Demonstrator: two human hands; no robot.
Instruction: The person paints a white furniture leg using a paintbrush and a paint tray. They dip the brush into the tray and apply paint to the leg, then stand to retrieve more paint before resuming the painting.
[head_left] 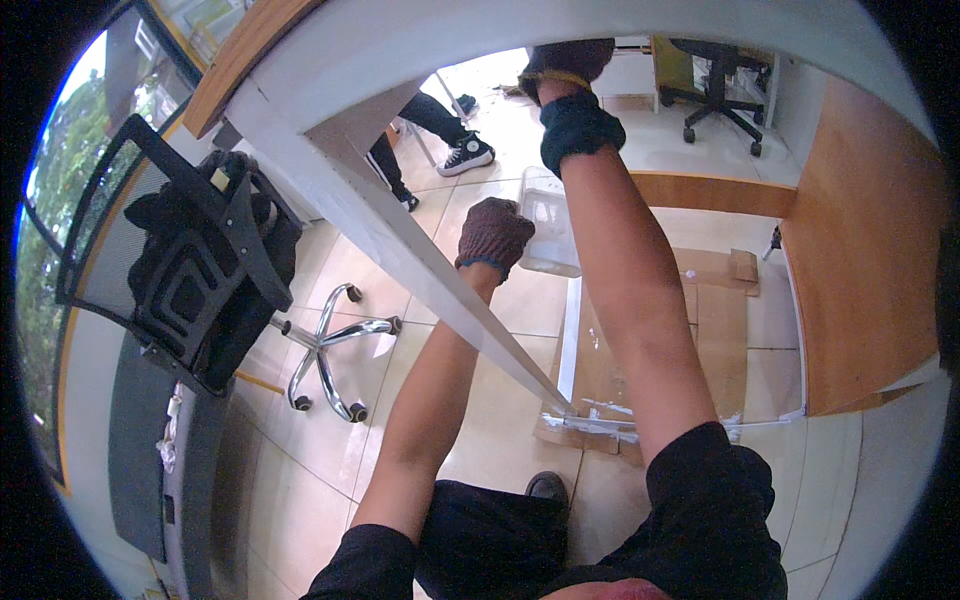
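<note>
My left hand [494, 236], in a dark brown knitted glove, is closed on the near-left rim of a clear plastic container [545, 235] with whitish residue inside. The container is above the tiled floor, beside a slanting white table leg [420, 268]. Stretched far forward, my right hand [572, 62] wears a similar dark glove, with a dark band round the wrist. Its fingers are hidden behind the white table frame [450, 35], so what they hold or touch does not show.
Flattened cardboard [640, 350] smeared with white lies under the frame. On the left stand a black mesh office chair [200, 270] and its chrome base [320, 340]. A wooden panel [870, 250] rises at the right. Beyond the leg are another person's black-and-white sneakers [466, 155].
</note>
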